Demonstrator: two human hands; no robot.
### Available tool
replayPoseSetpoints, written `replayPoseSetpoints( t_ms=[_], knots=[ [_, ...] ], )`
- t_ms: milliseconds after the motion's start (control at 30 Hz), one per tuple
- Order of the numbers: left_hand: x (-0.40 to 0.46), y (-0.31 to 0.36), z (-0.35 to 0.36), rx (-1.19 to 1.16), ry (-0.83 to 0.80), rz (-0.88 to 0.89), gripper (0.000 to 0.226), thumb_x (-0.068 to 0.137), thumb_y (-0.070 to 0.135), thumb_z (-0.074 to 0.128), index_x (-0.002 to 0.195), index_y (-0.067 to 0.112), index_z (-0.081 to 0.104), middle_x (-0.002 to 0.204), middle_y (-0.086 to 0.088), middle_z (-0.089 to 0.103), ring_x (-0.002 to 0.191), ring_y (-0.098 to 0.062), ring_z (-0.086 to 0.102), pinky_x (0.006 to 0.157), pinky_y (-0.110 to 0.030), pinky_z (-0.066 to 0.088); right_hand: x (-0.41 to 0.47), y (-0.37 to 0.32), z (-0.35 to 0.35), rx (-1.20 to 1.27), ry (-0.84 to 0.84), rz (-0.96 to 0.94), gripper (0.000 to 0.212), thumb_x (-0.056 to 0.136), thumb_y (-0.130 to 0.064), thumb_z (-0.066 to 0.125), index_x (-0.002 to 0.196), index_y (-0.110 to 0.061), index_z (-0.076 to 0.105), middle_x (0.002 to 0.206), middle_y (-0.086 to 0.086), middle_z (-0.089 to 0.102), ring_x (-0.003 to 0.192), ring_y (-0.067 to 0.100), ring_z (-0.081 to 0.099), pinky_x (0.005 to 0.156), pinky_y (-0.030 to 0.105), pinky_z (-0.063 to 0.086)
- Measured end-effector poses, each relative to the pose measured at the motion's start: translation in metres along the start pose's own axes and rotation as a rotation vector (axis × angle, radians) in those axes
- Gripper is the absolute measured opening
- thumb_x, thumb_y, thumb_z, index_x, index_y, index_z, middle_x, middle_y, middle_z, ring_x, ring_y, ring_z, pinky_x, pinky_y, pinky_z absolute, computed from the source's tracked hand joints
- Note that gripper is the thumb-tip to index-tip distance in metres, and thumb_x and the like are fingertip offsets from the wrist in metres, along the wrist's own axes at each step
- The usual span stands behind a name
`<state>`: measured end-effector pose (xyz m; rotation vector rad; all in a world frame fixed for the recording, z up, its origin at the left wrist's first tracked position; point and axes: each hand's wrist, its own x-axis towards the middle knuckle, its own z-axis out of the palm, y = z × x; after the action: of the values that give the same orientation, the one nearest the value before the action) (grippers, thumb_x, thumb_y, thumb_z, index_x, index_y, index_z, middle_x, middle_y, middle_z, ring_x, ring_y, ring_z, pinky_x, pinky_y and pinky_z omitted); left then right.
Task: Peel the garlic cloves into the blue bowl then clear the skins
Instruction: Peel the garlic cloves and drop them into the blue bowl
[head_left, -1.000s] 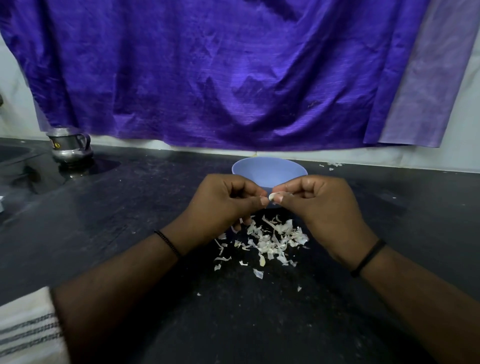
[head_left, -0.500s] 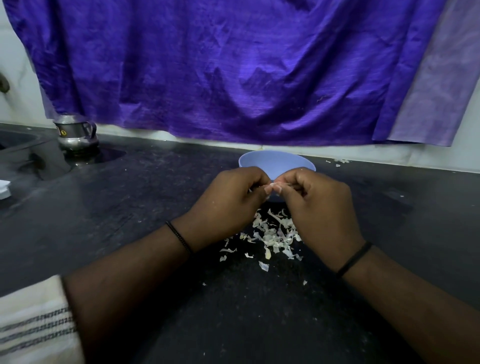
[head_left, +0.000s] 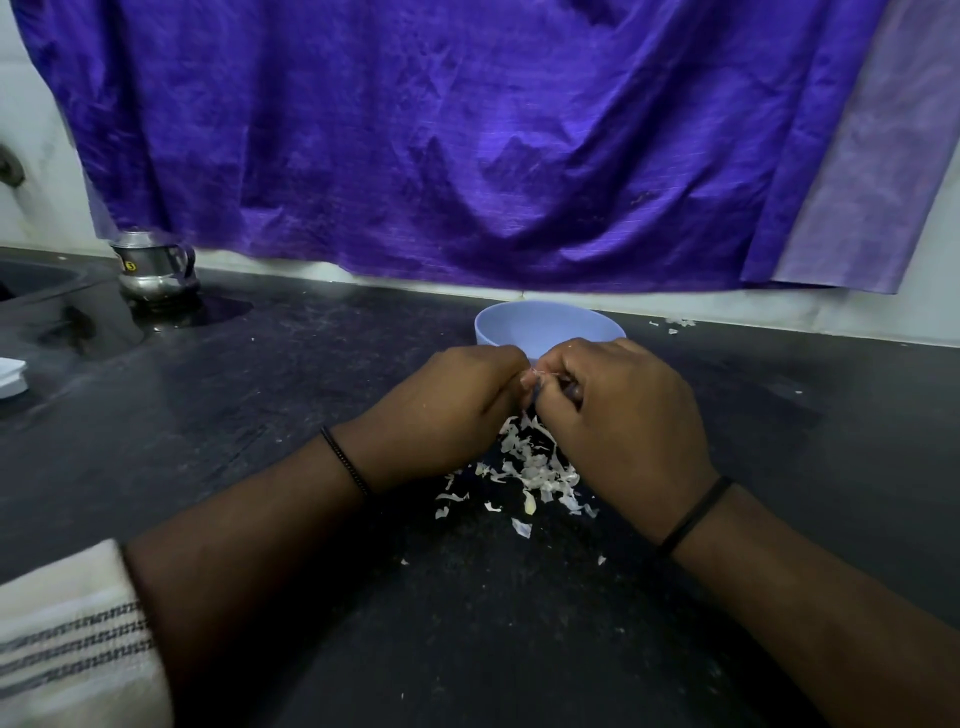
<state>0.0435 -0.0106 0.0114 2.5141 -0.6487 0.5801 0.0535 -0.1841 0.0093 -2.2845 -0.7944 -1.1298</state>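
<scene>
A pale blue bowl (head_left: 549, 325) stands on the black countertop (head_left: 311, 395) just beyond the person's knuckles, near the back edge under a hanging purple cloth (head_left: 441, 135). Only the far inner wall and rim show; the hands cover its near side, so what lies in it cannot be told.

The left hand (head_left: 441, 410) and the right hand (head_left: 623, 415) meet knuckle to knuckle in front of the bowl, both with fingers curled tightly inward. Between their fingertips a small pale scrap shows, a garlic clove (head_left: 540, 375) or its skin; it is mostly hidden, and whether each hand pinches it or only one does cannot be made out for certain, though both thumbs and forefingers close on that spot.

Directly beneath the hands, on the counter, lies a loose heap of white garlic skins (head_left: 530, 467), with stray flakes scattered toward the person. A few more flakes (head_left: 675, 325) lie to the right of the bowl by the wall.

Each wrist wears a thin black band. A striped cream sleeve (head_left: 67, 639) shows at the lower left. At far left a small steel jug (head_left: 153, 267) stands beside a sink (head_left: 36, 283).
</scene>
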Motion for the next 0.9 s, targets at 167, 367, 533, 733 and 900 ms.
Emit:
replayPoseSetpoints(
  t_ms=[167, 367, 533, 733, 900],
  knots=[
    [-0.002, 0.008, 0.004, 0.093, -0.015, 0.024, 0.032, 0.097, 0.041, 0.034, 0.086, 0.017, 0.053, 0.081, 0.001, 0.061, 0.071, -0.022, 0.059, 0.066, -0.047, 0.050, -0.001, 0.006, 0.001, -0.092, 0.047, -0.111, 0.008, 0.076, -0.019, 0.064, 0.069, -0.015, 0.066, 0.059, -0.002, 0.060, 0.062, 0.022, 0.055, 0.050, 0.029, 0.038],
    [0.001, 0.001, 0.001, -0.134, 0.035, 0.006, 0.023, 0.097, 0.033, 0.049, 0.079, 0.022, 0.058, 0.070, 0.007, 0.061, 0.065, -0.006, 0.056, 0.062, -0.029, 0.047, 0.001, 0.007, -0.005, 0.265, -0.078, 0.168, 0.006, 0.082, -0.020, 0.071, 0.077, -0.023, 0.074, 0.066, -0.013, 0.069, 0.063, 0.003, 0.063, 0.060, 0.024, 0.052],
    [0.001, 0.003, 0.002, -0.393, 0.139, -0.141, 0.005, 0.088, 0.017, 0.072, 0.085, 0.014, 0.069, 0.066, 0.001, 0.067, 0.050, 0.000, 0.055, 0.050, -0.020, 0.046, 0.004, 0.008, -0.008, 0.496, -0.115, 0.337, 0.004, 0.083, -0.016, 0.073, 0.080, -0.018, 0.076, 0.070, -0.012, 0.072, 0.065, -0.002, 0.066, 0.059, 0.011, 0.049],
    [0.004, 0.009, 0.007, -0.548, 0.213, -0.205, 0.007, 0.091, 0.010, 0.068, 0.085, 0.011, 0.072, 0.065, 0.004, 0.070, 0.045, -0.013, 0.060, 0.041, -0.028, 0.046, 0.003, 0.010, -0.007, 0.564, -0.137, 0.434, 0.006, 0.085, -0.017, 0.073, 0.079, -0.019, 0.076, 0.070, -0.008, 0.074, 0.066, 0.006, 0.069, 0.061, 0.021, 0.055],
    [0.003, 0.012, 0.009, -0.646, 0.191, -0.223, 0.012, 0.094, 0.007, 0.064, 0.087, 0.001, 0.073, 0.074, -0.006, 0.073, 0.050, -0.019, 0.064, 0.042, -0.027, 0.048, 0.003, 0.009, -0.006, 0.628, -0.125, 0.499, 0.009, 0.085, -0.020, 0.071, 0.077, -0.017, 0.074, 0.069, -0.003, 0.074, 0.068, 0.022, 0.071, 0.060, 0.033, 0.055]
  ],
)
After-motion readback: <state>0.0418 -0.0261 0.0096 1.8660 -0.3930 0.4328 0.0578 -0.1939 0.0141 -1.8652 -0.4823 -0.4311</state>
